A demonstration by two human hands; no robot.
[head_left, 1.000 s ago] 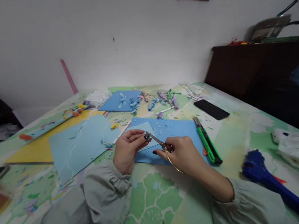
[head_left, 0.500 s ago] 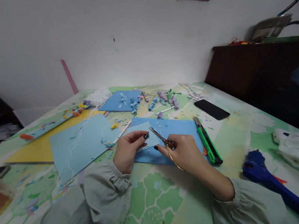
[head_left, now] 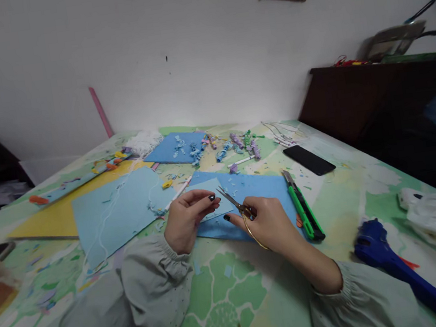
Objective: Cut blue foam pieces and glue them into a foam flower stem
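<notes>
My right hand (head_left: 268, 218) holds a pair of gold-handled scissors (head_left: 236, 202), fingers through the loops. Their slim blades point up and left, a little apart at the tips. Close to them, my left hand (head_left: 188, 213) is pinched at thumb and fingertips; whatever it grips is too small or hidden to make out. Below both hands lies a blue foam sheet (head_left: 260, 187) with a smaller light-blue sheet (head_left: 205, 188) on it. Small blue scraps are scattered there. A green utility knife (head_left: 304, 208) lies right of my right hand.
Light-blue (head_left: 123, 209) and yellow (head_left: 43, 223) sheets lie on the left. Curled foam pieces (head_left: 222, 152) and another blue sheet (head_left: 159, 152) are at the back. A black phone (head_left: 309, 160) and a dark-blue glue-gun-like tool (head_left: 398, 262) lie on the right. A white wall stands behind.
The small bluish piece visible at my left fingertips earlier no longer shows clearly. My left fingers have shifted slightly; the scissors stay in almost the same place.
</notes>
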